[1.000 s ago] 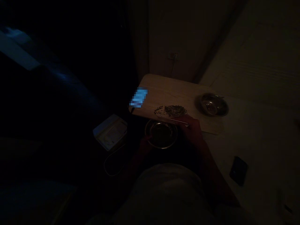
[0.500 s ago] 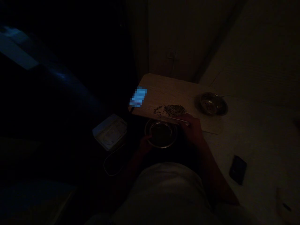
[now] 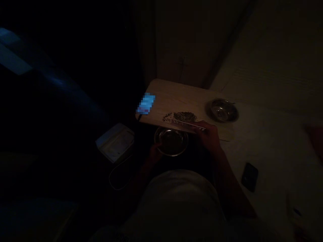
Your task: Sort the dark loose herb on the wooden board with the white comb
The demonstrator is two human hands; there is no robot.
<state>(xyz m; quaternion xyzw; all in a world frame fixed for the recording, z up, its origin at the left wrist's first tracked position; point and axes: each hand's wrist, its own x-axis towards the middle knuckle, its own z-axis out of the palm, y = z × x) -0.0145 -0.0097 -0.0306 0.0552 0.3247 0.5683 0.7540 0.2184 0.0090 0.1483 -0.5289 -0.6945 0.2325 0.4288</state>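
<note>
In this very dark head view, my left hand (image 3: 155, 154) grips the left rim of a shiny metal bowl (image 3: 173, 155), held just below the near edge of a low wooden table (image 3: 181, 94). My right hand (image 3: 211, 137) is closed on a thin flat strip (image 3: 185, 124) with a light, patterned face; its exact kind is unclear. The strip lies along the near side of a pile of small dark-green grains (image 3: 185, 116) on the tabletop. A few grains are scattered left of the pile. What the bowl contains is too dark to make out.
Another metal bowl (image 3: 224, 116) stands at the table's right end. A bright pixelated screen (image 3: 145, 104) lies at its left edge. Left of me is a pale box-shaped container (image 3: 116, 141); a dark phone (image 3: 250, 177) lies right. Something reddish (image 3: 315, 139) shows at the right edge.
The strip has turned so more of its patterned face shows against the grains. The whole view has shifted slightly, and more of the reddish shape appears at the right edge. My left hand still holds the bowl.
</note>
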